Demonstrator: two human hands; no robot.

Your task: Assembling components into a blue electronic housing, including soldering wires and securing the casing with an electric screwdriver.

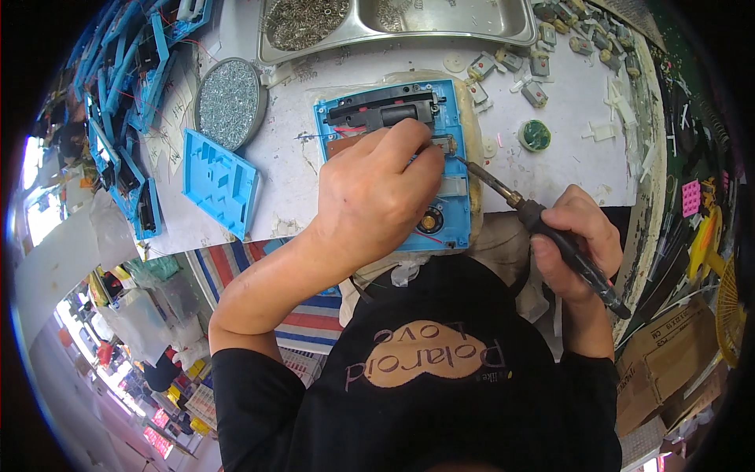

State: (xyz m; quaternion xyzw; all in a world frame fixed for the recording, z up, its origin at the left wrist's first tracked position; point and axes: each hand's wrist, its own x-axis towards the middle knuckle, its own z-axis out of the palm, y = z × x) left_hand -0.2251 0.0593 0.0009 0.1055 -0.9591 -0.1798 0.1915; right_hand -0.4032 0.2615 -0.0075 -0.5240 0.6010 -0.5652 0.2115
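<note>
My right hand [580, 236] is wrapped round the black handle of a soldering iron [543, 224]. Its metal tip points left and reaches the right side of an open blue plastic housing [458, 228]. Over the middle of that housing lies my left hand [381, 185], fingers bent and pressed together; what they pinch is hidden beneath them. Black parts sit along the housing's far side, and a round black speaker-like part [430, 221] shows near its lower right. A brown board and thin red wires show left of my fingers. The housing rests on a pale pad [474, 149].
A loose blue cover [220, 182] lies left, beside a round dish of small metal pieces [229, 104]. Blue housings [130, 94] pile up at far left. A metal tray [440, 37] of springs stands behind. Small motors [535, 94] and a green-filled round tin [535, 135] are at right.
</note>
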